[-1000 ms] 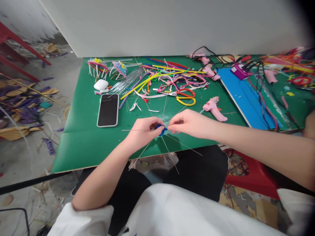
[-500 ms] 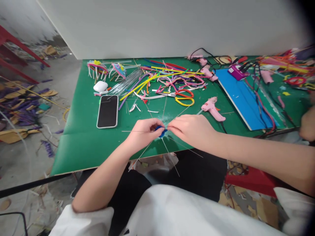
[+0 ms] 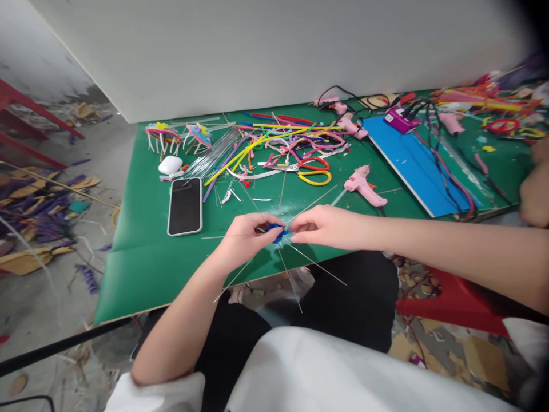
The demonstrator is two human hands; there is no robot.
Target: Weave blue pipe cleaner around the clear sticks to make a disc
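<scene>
A small blue coil (image 3: 275, 232), seemingly of pipe cleaner, sits at the centre of several thin straight wires (image 3: 319, 265) that spread out like spokes near the table's front edge. My left hand (image 3: 246, 237) is closed, its thumb and fingers pinching the coil from the left. Opposite it, my right hand (image 3: 321, 225) has thumb and fingertips around a short blue end at the coil's right side. That fingertip contact is partly hidden, and the thumb and forefinger look slightly parted.
On the green table (image 3: 141, 269) lie a phone (image 3: 185, 207), a white case (image 3: 170, 165), scissors (image 3: 315, 171), a pink glue gun (image 3: 364, 186) and loose pipe cleaners (image 3: 295, 143). Two colourful pieces (image 3: 163, 137) stand behind. A blue board (image 3: 412, 166) carries a purple power strip (image 3: 401, 120). Another person's hand (image 3: 534, 194) is at right.
My right thumb and fingers have parted a little at the blue end. The wires have turned slightly with the coil. The whole view has shifted a little.
</scene>
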